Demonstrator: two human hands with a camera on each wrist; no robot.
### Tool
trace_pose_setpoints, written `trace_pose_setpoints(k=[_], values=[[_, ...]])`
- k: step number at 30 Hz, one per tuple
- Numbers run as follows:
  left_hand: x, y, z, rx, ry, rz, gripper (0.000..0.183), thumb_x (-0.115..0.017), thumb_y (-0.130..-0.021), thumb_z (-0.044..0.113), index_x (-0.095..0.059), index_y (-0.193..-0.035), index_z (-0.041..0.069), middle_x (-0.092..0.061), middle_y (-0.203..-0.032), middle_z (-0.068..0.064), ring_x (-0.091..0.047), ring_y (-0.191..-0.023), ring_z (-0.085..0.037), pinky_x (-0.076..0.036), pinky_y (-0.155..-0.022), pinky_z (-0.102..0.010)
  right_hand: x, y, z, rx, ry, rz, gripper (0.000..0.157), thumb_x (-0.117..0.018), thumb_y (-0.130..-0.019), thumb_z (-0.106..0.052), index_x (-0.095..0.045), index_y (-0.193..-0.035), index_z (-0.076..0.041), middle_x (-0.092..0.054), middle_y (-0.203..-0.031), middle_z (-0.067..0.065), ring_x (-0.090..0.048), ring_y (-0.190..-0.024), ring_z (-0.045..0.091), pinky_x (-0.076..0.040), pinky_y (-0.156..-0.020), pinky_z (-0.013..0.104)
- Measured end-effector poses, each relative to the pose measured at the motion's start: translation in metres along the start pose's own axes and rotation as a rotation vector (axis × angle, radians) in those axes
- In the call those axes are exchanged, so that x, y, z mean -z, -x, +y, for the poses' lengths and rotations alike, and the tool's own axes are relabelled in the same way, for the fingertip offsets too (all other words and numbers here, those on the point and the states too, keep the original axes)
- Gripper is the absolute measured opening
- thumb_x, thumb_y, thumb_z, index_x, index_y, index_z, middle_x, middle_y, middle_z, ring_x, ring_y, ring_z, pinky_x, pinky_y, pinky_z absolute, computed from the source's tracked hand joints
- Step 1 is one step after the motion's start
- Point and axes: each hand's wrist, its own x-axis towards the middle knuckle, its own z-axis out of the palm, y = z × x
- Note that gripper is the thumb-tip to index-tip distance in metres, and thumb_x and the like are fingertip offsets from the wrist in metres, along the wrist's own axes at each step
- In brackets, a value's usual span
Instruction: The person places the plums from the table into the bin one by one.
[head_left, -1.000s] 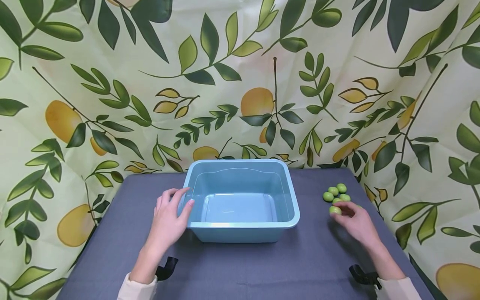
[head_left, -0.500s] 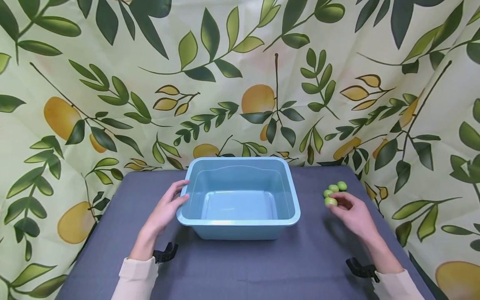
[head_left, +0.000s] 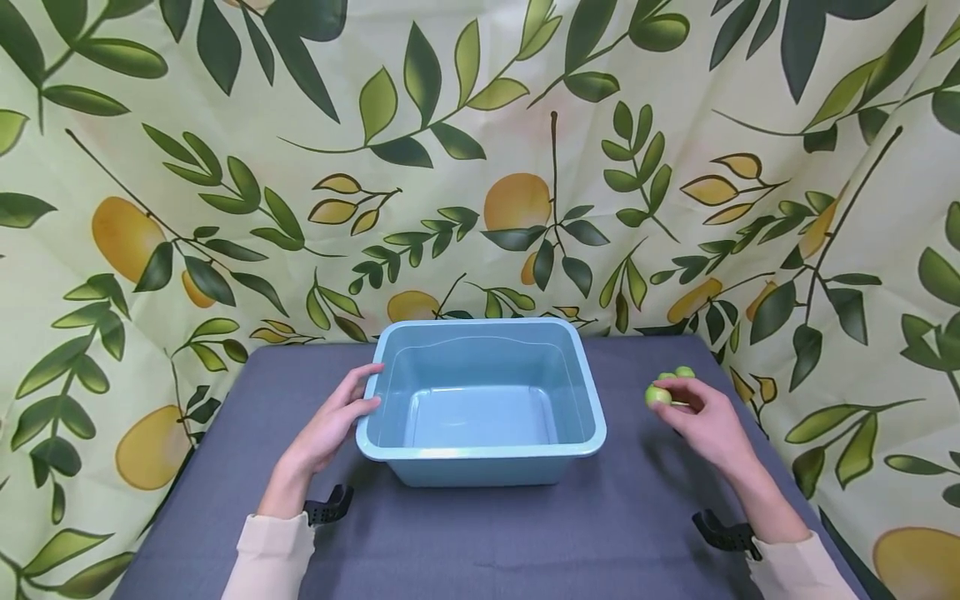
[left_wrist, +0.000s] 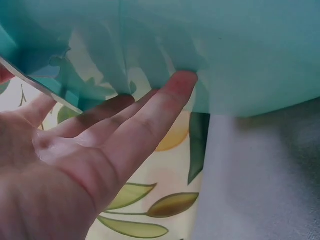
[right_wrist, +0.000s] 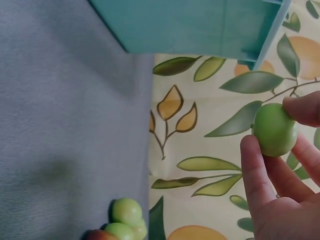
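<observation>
At the basin's left rim, my left hand (head_left: 330, 425) has thumb and index fingertips over the edge. The left wrist view shows other fingers (left_wrist: 145, 122) straight against the outer wall of the blue basin (head_left: 480, 454). On the right, my right hand (head_left: 708, 421) pinches a small, smooth green fruit (right_wrist: 275, 130) between thumb and fingertips. More green fruits (right_wrist: 127, 211) lie clustered on the cloth, one of them reddish (right_wrist: 100, 235). In the head view the hand covers part of this cluster. The basin's floor shows no fruit.
A dark blue-grey cloth (head_left: 480, 542) covers the table. Behind and beside it hangs a leaf-and-fruit patterned fabric (head_left: 442, 242). A dark wrist strap (head_left: 723, 533) sticks out by the right wrist, and another strap (head_left: 330, 506) by the left.
My left hand has shifted slightly left and settled at the basin rim. My right hand has moved a little up and left with the green fruit, over the cluster.
</observation>
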Motion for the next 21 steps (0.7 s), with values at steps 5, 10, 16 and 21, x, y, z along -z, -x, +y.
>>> trace_pose_setpoints(k=[5,10,16,21], values=[[-0.005,0.005,-0.001,0.0,-0.001,0.015,0.056,-0.05,-0.105,0.018,-0.026,-0.155,0.009,-0.037,-0.147,-0.034,-0.055,-0.116,-0.045,-0.052,-0.088,-0.041,0.001,-0.004,-0.01,0.023,0.008,-0.01,0.037,-0.075,-0.093,-0.025,-0.068,-0.123,-0.003,-0.066,-0.114,0.015,-0.065,-0.084,0.008,-0.051,-0.067,0.024],[-0.01,0.009,-0.004,0.0,-0.02,0.031,0.056,-0.052,-0.105,0.019,-0.027,-0.155,0.011,-0.037,-0.148,-0.03,-0.055,-0.118,-0.045,-0.053,-0.087,-0.04,0.0,-0.01,-0.021,0.045,-0.006,-0.031,0.038,-0.075,-0.094,-0.026,-0.067,-0.123,-0.005,-0.066,-0.114,0.014,-0.065,-0.087,0.01,-0.05,-0.07,0.022],[-0.016,0.012,-0.006,-0.014,-0.03,0.041,0.056,-0.054,-0.104,0.02,-0.03,-0.154,0.012,-0.036,-0.15,-0.027,-0.053,-0.12,-0.045,-0.053,-0.089,-0.047,-0.003,-0.016,-0.032,0.062,-0.038,-0.056,0.038,-0.074,-0.094,-0.027,-0.067,-0.125,-0.006,-0.066,-0.115,0.013,-0.066,-0.09,0.013,-0.051,-0.074,0.022],[-0.019,0.015,-0.009,-0.054,-0.033,0.031,0.056,-0.058,-0.102,0.015,-0.033,-0.152,0.009,-0.036,-0.15,-0.029,-0.052,-0.121,-0.049,-0.055,-0.087,-0.043,-0.009,-0.023,-0.039,0.095,-0.08,-0.063,0.038,-0.076,-0.093,-0.027,-0.067,-0.124,-0.007,-0.067,-0.114,0.011,-0.065,-0.092,0.012,-0.051,-0.078,0.019]])
